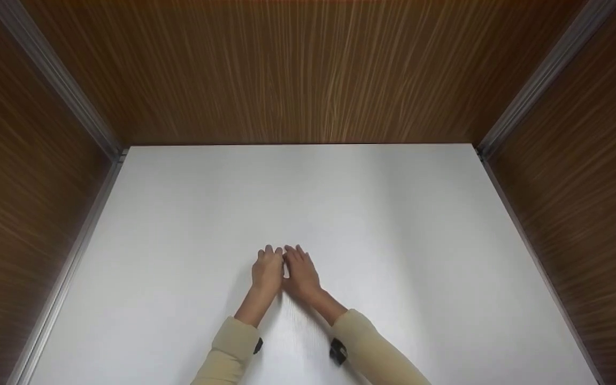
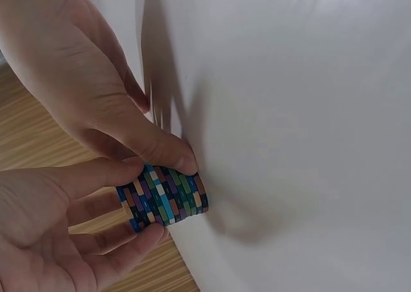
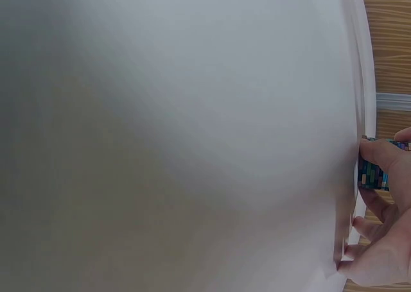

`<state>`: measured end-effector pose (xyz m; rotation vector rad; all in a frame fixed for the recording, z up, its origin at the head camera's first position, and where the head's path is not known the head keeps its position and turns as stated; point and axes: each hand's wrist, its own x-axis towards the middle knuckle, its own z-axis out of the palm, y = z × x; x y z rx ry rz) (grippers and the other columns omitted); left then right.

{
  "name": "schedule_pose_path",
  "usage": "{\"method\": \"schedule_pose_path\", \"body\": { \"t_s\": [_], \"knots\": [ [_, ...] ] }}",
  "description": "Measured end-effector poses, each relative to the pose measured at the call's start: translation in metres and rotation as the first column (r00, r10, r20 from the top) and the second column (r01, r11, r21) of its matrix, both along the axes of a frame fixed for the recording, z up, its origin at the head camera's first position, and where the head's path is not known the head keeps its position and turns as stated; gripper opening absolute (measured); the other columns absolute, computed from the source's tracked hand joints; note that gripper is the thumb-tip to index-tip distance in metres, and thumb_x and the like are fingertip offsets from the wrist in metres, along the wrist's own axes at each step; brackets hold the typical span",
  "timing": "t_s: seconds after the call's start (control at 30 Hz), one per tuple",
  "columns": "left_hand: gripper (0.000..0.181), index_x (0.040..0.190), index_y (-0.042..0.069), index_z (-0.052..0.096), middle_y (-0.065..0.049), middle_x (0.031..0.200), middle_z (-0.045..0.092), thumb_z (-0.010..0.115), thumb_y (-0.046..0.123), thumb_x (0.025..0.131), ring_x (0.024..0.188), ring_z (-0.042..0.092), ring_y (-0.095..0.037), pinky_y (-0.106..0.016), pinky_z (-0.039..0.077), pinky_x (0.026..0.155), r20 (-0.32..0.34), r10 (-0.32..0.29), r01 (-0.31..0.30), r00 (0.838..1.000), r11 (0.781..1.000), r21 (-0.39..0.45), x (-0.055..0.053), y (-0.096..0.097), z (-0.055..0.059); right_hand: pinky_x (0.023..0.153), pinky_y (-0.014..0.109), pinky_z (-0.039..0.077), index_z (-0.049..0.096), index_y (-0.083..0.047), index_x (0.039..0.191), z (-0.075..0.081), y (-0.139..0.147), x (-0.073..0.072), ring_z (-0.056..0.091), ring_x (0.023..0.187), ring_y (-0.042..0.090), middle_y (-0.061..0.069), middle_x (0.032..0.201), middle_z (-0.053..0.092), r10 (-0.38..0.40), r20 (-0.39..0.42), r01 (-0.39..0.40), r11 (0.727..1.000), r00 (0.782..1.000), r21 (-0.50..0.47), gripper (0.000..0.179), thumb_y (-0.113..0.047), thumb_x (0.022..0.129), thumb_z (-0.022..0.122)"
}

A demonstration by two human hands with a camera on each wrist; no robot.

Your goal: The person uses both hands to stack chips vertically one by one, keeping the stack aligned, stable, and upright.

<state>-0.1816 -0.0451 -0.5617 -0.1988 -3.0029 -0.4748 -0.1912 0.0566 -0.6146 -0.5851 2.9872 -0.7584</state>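
Observation:
In the left wrist view, a short stack of poker chips (image 2: 160, 192) shows dark edges marked with blue, green, purple, orange and white. My left hand (image 1: 268, 270) grips one end, its thumb on one side and fingertips on the other. My right hand (image 1: 301, 274) holds the other end, with a fingertip along its edge. In the right wrist view the chips (image 3: 370, 175) appear between the fingers of the right hand, while several lower fingertips reach the white surface. From the head view, the hands hide nearly all of the stack.
A white tabletop (image 1: 308, 198) lies beneath the hands. Brown wood-grain panels rise at the back (image 1: 308, 69), left (image 1: 30, 176) and right (image 1: 580, 176), with grey metal strips along the corners. Tan sleeves (image 1: 233, 342) cover the forearms, with a dark device (image 1: 338, 352) at the right wrist.

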Motion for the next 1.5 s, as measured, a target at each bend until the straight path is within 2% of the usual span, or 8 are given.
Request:
{"method": "schedule_pose_path", "body": {
  "t_s": [0.2, 0.33, 0.47, 0.6, 0.77, 1.03, 1.27, 1.5],
  "knots": [
    [0.025, 0.101, -0.002, 0.062, -0.014, 0.088, 0.055, 0.070, 0.003, 0.078, 0.081, 0.056, -0.027, -0.030, 0.054, 0.062, 0.017, -0.020, 0.020, 1.000, 1.000, 0.009, -0.001, -0.002, -0.001, 0.104, 0.052, 0.025, 0.055, -0.004, 0.109, 0.000, 0.000, 0.000, 0.033, 0.127, 0.038, 0.015, 0.131, 0.046, 0.002, -0.016, -0.002, 1.000, 1.000, -0.001, 0.039, -0.020, 0.077, 0.070],
    [0.045, 0.112, -0.001, 0.059, -0.018, 0.103, 0.053, 0.076, 0.009, 0.072, 0.093, 0.053, -0.032, -0.034, 0.054, 0.067, 0.050, -0.059, 0.057, 0.997, 0.998, 0.032, -0.002, -0.010, -0.003, 0.103, 0.052, 0.028, 0.055, -0.004, 0.109, -0.002, -0.001, -0.001, 0.034, 0.126, 0.038, 0.015, 0.131, 0.047, 0.002, -0.042, -0.001, 1.000, 0.999, 0.012, 0.042, -0.017, 0.073, 0.073],
    [0.070, 0.125, 0.000, 0.050, -0.023, 0.124, 0.043, 0.082, 0.017, 0.065, 0.111, 0.043, -0.038, -0.044, 0.049, 0.081, 0.117, -0.113, 0.099, 0.987, 0.988, 0.121, -0.004, -0.026, -0.005, 0.102, 0.052, 0.028, 0.054, -0.004, 0.110, -0.005, -0.002, -0.001, 0.035, 0.125, 0.038, 0.014, 0.131, 0.047, 0.004, -0.045, -0.003, 1.000, 0.999, 0.011, 0.046, -0.021, 0.072, 0.074],
    [0.082, 0.130, -0.002, 0.044, -0.027, 0.133, 0.036, 0.083, 0.023, 0.063, 0.124, 0.029, -0.045, -0.055, 0.035, 0.096, 0.182, -0.205, 0.153, 0.962, 0.952, 0.264, -0.009, -0.049, -0.010, 0.104, 0.050, 0.026, 0.055, -0.004, 0.107, -0.006, -0.002, -0.001, 0.033, 0.127, 0.037, 0.014, 0.132, 0.046, -0.013, -0.011, 0.012, 1.000, 1.000, -0.022, 0.047, -0.027, 0.072, 0.076],
    [0.068, 0.125, 0.001, 0.051, -0.023, 0.137, 0.037, 0.081, 0.017, 0.066, 0.131, 0.016, -0.044, -0.055, 0.015, 0.106, 0.226, -0.251, 0.160, 0.941, 0.920, 0.357, -0.015, -0.073, -0.028, 0.105, 0.049, 0.024, 0.053, -0.005, 0.107, -0.004, -0.003, -0.002, 0.033, 0.127, 0.036, 0.014, 0.133, 0.045, -0.017, 0.006, 0.017, 1.000, 1.000, -0.015, 0.046, -0.029, 0.074, 0.075],
    [0.036, 0.103, 0.005, 0.065, -0.019, 0.133, 0.044, 0.077, 0.013, 0.070, 0.132, 0.018, -0.041, -0.056, 0.008, 0.107, 0.147, -0.207, 0.135, 0.967, 0.910, 0.391, -0.015, -0.081, -0.046, 0.104, 0.050, 0.026, 0.053, -0.004, 0.109, -0.005, -0.003, -0.004, 0.034, 0.126, 0.038, 0.015, 0.132, 0.046, -0.003, -0.022, 0.002, 0.999, 1.000, -0.033, 0.046, -0.029, 0.076, 0.074],
    [0.026, 0.089, 0.004, 0.068, -0.022, 0.126, 0.049, 0.079, 0.013, 0.068, 0.128, 0.023, -0.046, -0.060, 0.009, 0.105, 0.058, -0.191, 0.157, 0.980, 0.916, 0.370, -0.021, -0.076, -0.048, 0.104, 0.050, 0.025, 0.054, -0.004, 0.105, -0.004, -0.002, -0.006, 0.034, 0.126, 0.038, 0.016, 0.132, 0.046, 0.009, -0.012, -0.009, 0.999, 1.000, -0.050, 0.043, -0.028, 0.075, 0.073],
    [0.023, 0.087, 0.007, 0.069, -0.020, 0.128, 0.048, 0.079, 0.013, 0.067, 0.130, 0.020, -0.045, -0.059, 0.005, 0.105, 0.077, -0.206, 0.167, 0.976, 0.921, 0.351, -0.026, -0.070, -0.044, 0.105, 0.050, 0.024, 0.052, -0.003, 0.110, -0.002, 0.005, -0.008, 0.033, 0.127, 0.039, 0.017, 0.133, 0.045, 0.025, -0.004, -0.025, 0.999, 1.000, -0.029, 0.046, -0.027, 0.077, 0.073]
  ]
}}
